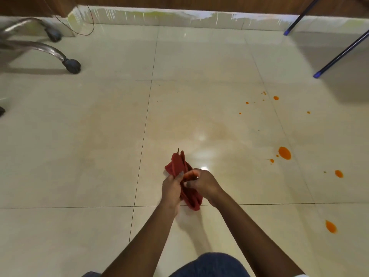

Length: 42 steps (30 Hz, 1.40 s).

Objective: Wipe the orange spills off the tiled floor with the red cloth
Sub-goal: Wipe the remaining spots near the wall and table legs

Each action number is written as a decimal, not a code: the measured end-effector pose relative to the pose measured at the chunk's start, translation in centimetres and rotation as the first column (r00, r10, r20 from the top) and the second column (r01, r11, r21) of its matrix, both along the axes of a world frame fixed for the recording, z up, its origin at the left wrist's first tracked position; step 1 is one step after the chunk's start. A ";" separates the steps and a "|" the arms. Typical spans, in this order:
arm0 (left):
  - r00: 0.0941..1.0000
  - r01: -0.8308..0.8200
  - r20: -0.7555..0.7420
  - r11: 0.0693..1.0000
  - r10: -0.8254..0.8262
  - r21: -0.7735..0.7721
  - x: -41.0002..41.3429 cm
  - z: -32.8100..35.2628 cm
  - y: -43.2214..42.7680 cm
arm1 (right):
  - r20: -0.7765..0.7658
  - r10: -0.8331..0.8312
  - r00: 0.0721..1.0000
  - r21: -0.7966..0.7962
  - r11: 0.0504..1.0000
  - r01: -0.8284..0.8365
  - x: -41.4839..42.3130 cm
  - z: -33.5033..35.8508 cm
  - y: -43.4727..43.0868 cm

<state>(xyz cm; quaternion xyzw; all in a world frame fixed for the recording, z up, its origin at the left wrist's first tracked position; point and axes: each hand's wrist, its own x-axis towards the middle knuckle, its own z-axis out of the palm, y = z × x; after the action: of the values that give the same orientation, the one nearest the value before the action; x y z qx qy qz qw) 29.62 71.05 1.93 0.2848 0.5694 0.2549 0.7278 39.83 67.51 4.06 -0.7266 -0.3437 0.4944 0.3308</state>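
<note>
The red cloth (178, 163) hangs bunched between both hands, above the cream tiled floor (99, 136). My left hand (171, 186) grips its left side and my right hand (203, 182) pinches it from the right; orange stain shows on the right fingers. Orange spills lie to the right: a large drop (284, 152), a smaller one (338, 173), another (330, 226) near the lower right, and several tiny specks (276, 97) farther off. A faint smeared patch (215, 126) marks the tile ahead of the cloth.
An office chair's chrome legs and castors (71, 65) stand at the far left. Two blue-tipped table legs (317, 74) come down at the upper right. A thin wire (89, 27) trails by the paint-streaked skirting. My knee in blue jeans (211, 264) is at the bottom.
</note>
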 end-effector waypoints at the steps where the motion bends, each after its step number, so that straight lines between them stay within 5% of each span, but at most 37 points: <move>1: 0.999 -0.035 0.018 0.999 0.036 -0.021 -0.2 0.2 -0.2 | 0.056 0.010 0.998 0.001 1.000 -0.010 -0.2 0.2 -0.3; 11: 0.944 -0.190 0.237 0.964 0.231 -0.183 -1.1 1.0 -2.0 | 0.121 0.128 0.984 0.046 0.990 -0.135 -0.3 0.0 -2.5; 16: 0.978 -0.207 0.000 0.977 0.208 -0.047 -2.6 0.2 -1.9 | 0.308 0.258 0.916 0.020 0.961 -0.277 -1.2 -1.0 -2.4; 19: 0.943 -0.325 -0.097 0.943 0.318 -0.066 -4.5 -0.6 -1.3 | 0.600 0.339 0.724 -0.197 0.940 -0.277 -0.1 -2.4 -1.8; 21: 0.926 -0.375 -0.084 0.921 0.368 -0.106 -5.9 -1.2 -1.3 | 0.632 0.309 0.711 -0.256 0.949 -0.185 1.2 -3.3 -1.8; 25: 0.921 -0.374 -0.157 0.922 0.358 -0.094 -7.5 -2.3 -1.6 | 0.442 -0.070 0.894 -0.155 0.976 0.152 3.8 -4.5 -2.3; 30: 0.942 -0.187 -0.293 0.981 0.165 -0.049 -8.0 -3.2 -1.5 | 0.428 -0.029 0.903 -0.240 0.960 0.145 3.4 -6.0 -2.7; 37: 0.891 -0.312 -0.395 0.933 0.222 -0.180 -9.3 -4.6 -1.1 | -0.029 -0.261 0.965 -0.264 0.933 0.244 1.4 -5.5 -0.3; 40: 0.924 -0.317 -0.297 0.918 0.242 -0.238 -9.8 -4.6 -1.6 | -0.229 -0.265 0.937 -0.283 0.939 0.197 1.5 -4.0 0.1; 42: 0.955 -0.249 -0.219 0.940 0.198 -0.233 -9.4 -4.0 -2.0 | -0.217 -0.243 0.946 -0.222 0.956 0.194 1.9 -2.7 0.4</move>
<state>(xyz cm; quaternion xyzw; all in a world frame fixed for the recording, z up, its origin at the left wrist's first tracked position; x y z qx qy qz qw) 20.23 69.08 -2.03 0.1441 0.6942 0.2311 0.6663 41.72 67.88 1.40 -0.7239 -0.1670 0.5710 0.3494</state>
